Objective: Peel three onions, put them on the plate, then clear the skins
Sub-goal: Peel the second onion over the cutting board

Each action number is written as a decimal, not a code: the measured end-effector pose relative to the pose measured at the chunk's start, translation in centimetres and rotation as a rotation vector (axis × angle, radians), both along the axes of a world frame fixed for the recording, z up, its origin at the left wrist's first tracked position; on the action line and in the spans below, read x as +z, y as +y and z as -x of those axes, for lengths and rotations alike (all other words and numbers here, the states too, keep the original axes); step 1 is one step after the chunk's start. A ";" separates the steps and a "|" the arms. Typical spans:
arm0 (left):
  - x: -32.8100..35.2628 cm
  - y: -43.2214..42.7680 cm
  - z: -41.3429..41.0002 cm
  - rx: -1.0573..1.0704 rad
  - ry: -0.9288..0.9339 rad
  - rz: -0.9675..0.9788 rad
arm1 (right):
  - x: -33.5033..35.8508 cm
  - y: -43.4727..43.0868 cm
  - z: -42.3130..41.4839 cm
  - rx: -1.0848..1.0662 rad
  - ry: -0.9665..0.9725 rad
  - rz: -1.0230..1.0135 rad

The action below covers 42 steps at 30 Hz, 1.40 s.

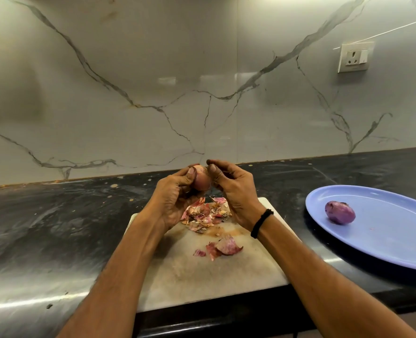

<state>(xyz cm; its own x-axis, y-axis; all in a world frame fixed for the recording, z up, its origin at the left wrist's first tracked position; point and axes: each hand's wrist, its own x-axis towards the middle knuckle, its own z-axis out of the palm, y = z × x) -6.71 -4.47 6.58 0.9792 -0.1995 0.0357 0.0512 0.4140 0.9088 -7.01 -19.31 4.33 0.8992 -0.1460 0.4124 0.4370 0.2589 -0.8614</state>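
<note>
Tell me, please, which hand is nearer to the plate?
Right. The right hand is over the board, left of the plate, pinching at the raised onion. The left hand grips that onion from its far side, farther from the plate.

A single wide-angle camera sits at the person's head and faces forward and down, across the dark speckled stone countertop (55, 215) to the white grey-veined marble wall (153, 69). It is close in: both forearms enter from the bottom edge, and the left hand (175, 198) and right hand (233, 193) meet at a small pink-skinned onion (202, 181) near mid-frame, above the pale rectangular cutting board (202, 272). The right edge crops the oval blue plastic plate (397, 240).
</note>
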 end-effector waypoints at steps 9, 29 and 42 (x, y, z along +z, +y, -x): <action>-0.2 -0.5 0.3 -0.023 -0.047 -0.094 | -0.5 0.1 -0.5 -0.318 0.011 0.372; 0.6 -0.1 0.4 0.066 0.133 0.121 | -1.5 0.7 -0.3 -0.863 -0.182 0.671; -0.2 0.2 -0.8 0.061 0.123 0.064 | -1.5 1.4 -0.2 -0.570 -0.344 0.785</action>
